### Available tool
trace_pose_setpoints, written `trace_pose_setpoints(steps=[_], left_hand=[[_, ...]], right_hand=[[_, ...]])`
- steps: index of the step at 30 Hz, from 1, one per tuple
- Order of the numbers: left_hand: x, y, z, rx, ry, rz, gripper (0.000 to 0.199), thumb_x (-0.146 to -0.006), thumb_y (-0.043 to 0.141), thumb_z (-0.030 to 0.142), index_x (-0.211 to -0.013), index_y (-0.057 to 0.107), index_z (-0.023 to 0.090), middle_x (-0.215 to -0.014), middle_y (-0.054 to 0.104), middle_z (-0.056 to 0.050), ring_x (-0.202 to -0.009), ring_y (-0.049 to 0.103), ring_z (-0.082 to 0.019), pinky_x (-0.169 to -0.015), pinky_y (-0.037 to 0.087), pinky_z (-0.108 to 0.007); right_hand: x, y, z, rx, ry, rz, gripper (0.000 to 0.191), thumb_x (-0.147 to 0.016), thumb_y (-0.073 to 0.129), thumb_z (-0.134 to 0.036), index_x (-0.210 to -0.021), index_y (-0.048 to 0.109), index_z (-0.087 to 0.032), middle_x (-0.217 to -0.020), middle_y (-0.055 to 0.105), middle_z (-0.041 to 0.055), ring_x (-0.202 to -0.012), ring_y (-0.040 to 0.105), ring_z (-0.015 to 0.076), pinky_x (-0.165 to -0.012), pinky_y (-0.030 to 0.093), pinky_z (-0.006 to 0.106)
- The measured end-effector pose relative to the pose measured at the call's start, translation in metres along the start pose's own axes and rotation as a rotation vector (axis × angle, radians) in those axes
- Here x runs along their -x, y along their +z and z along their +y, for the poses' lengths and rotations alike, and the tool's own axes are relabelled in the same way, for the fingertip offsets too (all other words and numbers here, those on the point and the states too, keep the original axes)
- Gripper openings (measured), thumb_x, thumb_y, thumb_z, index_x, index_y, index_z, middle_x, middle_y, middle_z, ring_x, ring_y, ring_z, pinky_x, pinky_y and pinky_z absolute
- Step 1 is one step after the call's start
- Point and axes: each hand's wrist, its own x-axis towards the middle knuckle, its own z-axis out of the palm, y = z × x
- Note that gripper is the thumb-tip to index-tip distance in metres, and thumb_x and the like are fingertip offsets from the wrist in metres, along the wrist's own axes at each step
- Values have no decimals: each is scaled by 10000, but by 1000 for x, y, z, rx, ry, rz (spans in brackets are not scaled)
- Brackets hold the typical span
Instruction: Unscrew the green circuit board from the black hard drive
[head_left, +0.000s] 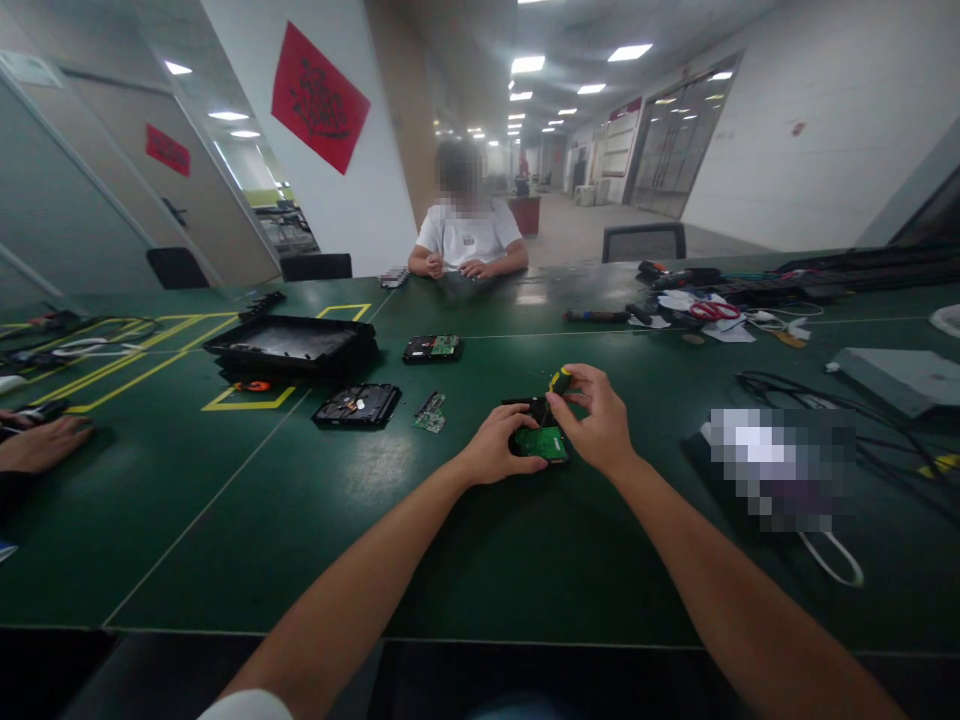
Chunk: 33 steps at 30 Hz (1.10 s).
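A hard drive (541, 445) with a green circuit board facing up lies on the green table in front of me. My left hand (495, 443) grips it from the left, thumb along the near edge and fingers over the far side. Pinched in my right hand (598, 415) is a screwdriver (560, 380) with a yellow and black handle, held upright above the drive's far part. Its tip is too small to make out. Left of my left hand lie a loose circuit board (430, 412), an opened black hard drive (357, 405) and another drive (431, 348) farther back.
A black tray (292, 345) stands at the left back. Another person (469, 240) sits opposite, and a co-worker's hand (52, 440) rests at the far left. On the right are a blurred pouch-like item (780, 465), black cables (892, 440) and a grey metal box (900, 380).
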Motion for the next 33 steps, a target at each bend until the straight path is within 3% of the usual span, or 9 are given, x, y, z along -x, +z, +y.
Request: trace_pose_setpoints(steps=[5,11,16,22,28,33], left_hand=[[13,-2,9,-1,-8,-2,643,-721,905,488,-1276,678,256,-1534,532,-133,-1462,453,-371,-1227,374,-554],[16,-1,10,-24,-5,14,632,-736,895,480,-1282,673,251,-1536,532,-141,-1469,443,-375,-1227,369,-560],[14,0,7,-30,-20,10,649,-718,906,501,-1281,677,272,-1532,541,-130,-1457,452,-386,-1211,380,-574],[15,1,7,-34,-19,8,657,-727,898,510,-1291,675,254,-1533,537,-143,-1453,454,-389,-1211,378,-566],[16,1,7,-29,-14,12,665,-730,898,507,-1301,661,260,-1534,534,-146,-1452,460,-378,-1209,375,-578],[15,-1,10,-10,-9,-6,649,-739,899,483,-1294,663,243,-1550,513,-154,-1470,444,-366,-1222,371,-563]], right_hand=[[6,-1,-7,-76,16,-78,489,-979,651,-314,-1430,463,-286,-1301,679,116,-1086,759,275,-905,675,465],[6,0,-6,98,-54,-28,484,-939,715,-331,-1387,534,-312,-1274,651,104,-964,743,255,-880,670,474],[9,0,-4,38,-8,-41,506,-984,632,-310,-1456,451,-303,-1351,652,119,-1065,748,273,-944,653,491],[9,0,-7,132,-43,31,482,-937,721,-335,-1374,522,-293,-1233,673,104,-923,745,243,-837,672,446],[10,1,-9,109,-63,19,484,-966,662,-286,-1416,483,-280,-1249,685,103,-960,752,241,-870,664,455],[10,3,-5,133,-84,67,526,-926,728,-290,-1404,510,-296,-1227,675,91,-850,733,220,-802,670,444]])
